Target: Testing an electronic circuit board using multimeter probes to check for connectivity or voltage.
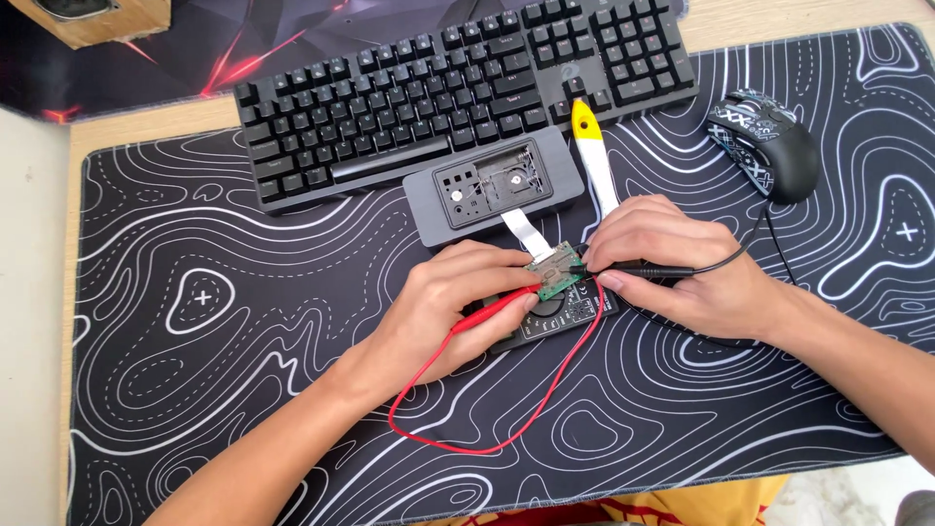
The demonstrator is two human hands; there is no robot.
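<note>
My left hand (448, 302) grips a red probe (492, 310), its tip against a small green circuit board (555, 273). My right hand (672, 263) pinches a black probe (651, 269) pointed at the same board from the right. The board lies over a black multimeter (570, 317), mostly hidden under both hands. A white ribbon cable (524, 232) joins the board to an opened grey device case (492, 188) just behind it. The red lead (506, 429) loops toward me across the mat.
A black mechanical keyboard (458, 83) lies at the back. A yellow-and-white tool (594, 156) rests beside the grey case. A black patterned mouse (765, 141) sits at the right. All stand on a black desk mat (195, 370) with white contour lines; a wooden box (97, 18) is back left.
</note>
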